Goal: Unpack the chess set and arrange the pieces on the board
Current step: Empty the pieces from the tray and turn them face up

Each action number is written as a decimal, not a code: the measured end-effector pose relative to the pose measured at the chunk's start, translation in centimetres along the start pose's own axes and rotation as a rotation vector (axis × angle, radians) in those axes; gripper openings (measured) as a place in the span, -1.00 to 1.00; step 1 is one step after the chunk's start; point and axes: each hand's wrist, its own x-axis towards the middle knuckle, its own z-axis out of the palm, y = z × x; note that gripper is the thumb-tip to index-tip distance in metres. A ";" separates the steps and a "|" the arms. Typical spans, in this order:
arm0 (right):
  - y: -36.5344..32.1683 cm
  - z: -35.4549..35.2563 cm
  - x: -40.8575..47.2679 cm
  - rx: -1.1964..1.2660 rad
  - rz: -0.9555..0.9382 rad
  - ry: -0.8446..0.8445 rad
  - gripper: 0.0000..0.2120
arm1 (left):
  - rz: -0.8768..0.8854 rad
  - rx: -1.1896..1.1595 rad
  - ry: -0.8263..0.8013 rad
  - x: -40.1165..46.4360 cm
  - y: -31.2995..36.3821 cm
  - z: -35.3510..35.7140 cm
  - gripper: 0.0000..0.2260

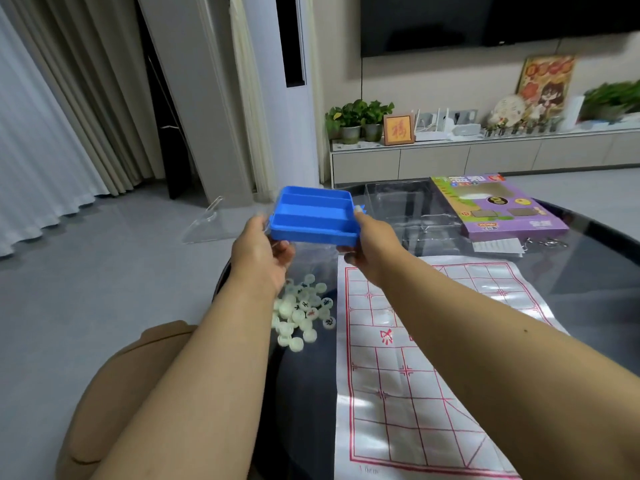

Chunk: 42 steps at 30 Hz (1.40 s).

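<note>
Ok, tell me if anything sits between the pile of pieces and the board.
Nothing visible does. The pile of pieces lies on the glass table just left of the board, with only bare glass between. Both hands are occupied, though: the left hand and right hand hold the blue tray above the pile.

Down at the lower right, the board sheet (408, 358) runs off the bottom edge, and the right forearm crossing it covers a wide diagonal strip of its grid. Bottom-left corner of that sheet, there's tiny print, too small to read. Middle of the frame, the left hand (259, 254) blocks the upper part of the pile of pale pieces (303, 311), and their markings are too small to make out. The blue tray (313, 216) hides the fingertips under it. Upper right, the shelf clutter and the poster (545, 81) smear into motion blur. The dark surface (588, 271) is cut off by the right edge.
</note>
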 end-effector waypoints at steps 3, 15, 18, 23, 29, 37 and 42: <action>-0.1 -0.4 0.8 -0.104 -0.032 0.020 -0.58 | -0.052 0.004 -0.009 2.4 -0.3 0.9 -0.79; 3.7 -3.2 2.5 -0.482 -0.126 0.095 -0.46 | -0.182 0.168 -0.040 9.0 -1.8 2.3 -0.69; 3.7 -3.3 2.1 -0.521 -0.147 0.084 -0.47 | -0.190 0.242 -0.056 9.2 -1.7 2.2 -0.72; 3.9 -3.1 1.2 -0.533 -0.176 0.061 -0.48 | -0.145 0.386 -0.048 7.0 -1.0 1.5 -0.80; 4.8 -2.6 -0.6 -0.665 -0.219 -0.056 -0.56 | 0.137 0.702 0.011 3.8 -0.4 -1.6 -0.75; 6.9 -1.6 -4.1 -1.077 -0.334 -0.198 -0.82 | 0.509 1.039 -0.127 -2.4 -3.1 -8.9 -0.89; 8.3 -1.1 -6.6 -1.319 -0.590 -0.236 -0.76 | 0.518 1.203 -0.156 -3.5 -5.7 -12.0 -0.80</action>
